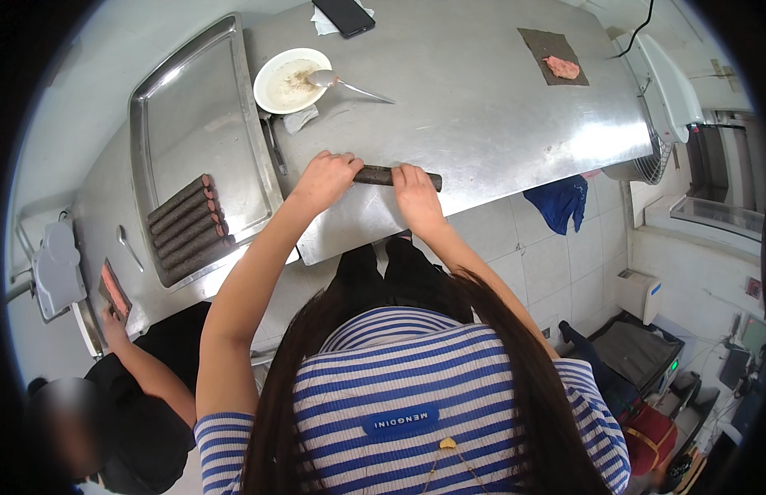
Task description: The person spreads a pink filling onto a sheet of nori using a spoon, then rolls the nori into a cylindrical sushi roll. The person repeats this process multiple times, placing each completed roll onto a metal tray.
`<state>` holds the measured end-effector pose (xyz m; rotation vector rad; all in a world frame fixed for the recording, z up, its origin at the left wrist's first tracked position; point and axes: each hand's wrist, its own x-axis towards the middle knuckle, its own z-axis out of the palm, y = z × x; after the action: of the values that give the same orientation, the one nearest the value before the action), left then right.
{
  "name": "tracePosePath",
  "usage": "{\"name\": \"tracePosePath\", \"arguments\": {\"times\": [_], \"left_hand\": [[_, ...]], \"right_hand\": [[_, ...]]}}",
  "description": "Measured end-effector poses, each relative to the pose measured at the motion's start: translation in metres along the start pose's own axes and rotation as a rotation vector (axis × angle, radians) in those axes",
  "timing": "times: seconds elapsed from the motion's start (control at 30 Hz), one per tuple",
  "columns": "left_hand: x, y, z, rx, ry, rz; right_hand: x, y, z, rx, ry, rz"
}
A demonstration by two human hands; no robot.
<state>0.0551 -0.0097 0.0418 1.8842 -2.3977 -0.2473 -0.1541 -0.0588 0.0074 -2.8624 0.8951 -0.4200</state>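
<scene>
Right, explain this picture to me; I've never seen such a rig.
There's no robot here, just a person. A wide fisheye camera worn on their head looks down, bending straight edges. Their bare left hand and right hand hold a dark roll at a metal table. To the left, a tray holds similar rolls. Beyond the hands are a white bowl with a spoon, and a phone. At far right lies a dark sheet topped with pink paste. The hand at lower left belongs to another person.
</scene>
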Motion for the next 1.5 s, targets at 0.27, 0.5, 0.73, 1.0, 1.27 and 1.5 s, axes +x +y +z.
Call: {"name": "tracePosePath", "arguments": {"times": [0.27, 0.5, 0.73, 1.0, 1.27, 1.5], "left_hand": [[-0.021, 0.03, -0.011, -0.201, -0.14, -0.225], [-0.014, 0.026, -0.011, -0.359, -0.179, -0.352], [-0.006, 0.018, -0.014, -0.38, -0.27, -0.34], [-0.031, 0.048, 0.013, -0.051, 0.124, -0.222], [-0.043, 0.054, 0.008, -0.065, 0.011, -0.33], [-0.031, 0.065, 0.0, -0.1, 0.037, -0.329]], "right_hand": [[-0.018, 0.03, -0.019, 0.005, -0.112, -0.017], [-0.008, 0.023, -0.029, -0.059, -0.067, -0.252], [0.0, 0.013, -0.018, 0.099, -0.036, -0.432], [0.006, 0.015, -0.013, 0.101, -0.08, -0.432], [0.0, 0.038, -0.023, 0.071, -0.131, -0.394], [-0.006, 0.065, -0.026, 0.067, -0.124, -0.369]]}}
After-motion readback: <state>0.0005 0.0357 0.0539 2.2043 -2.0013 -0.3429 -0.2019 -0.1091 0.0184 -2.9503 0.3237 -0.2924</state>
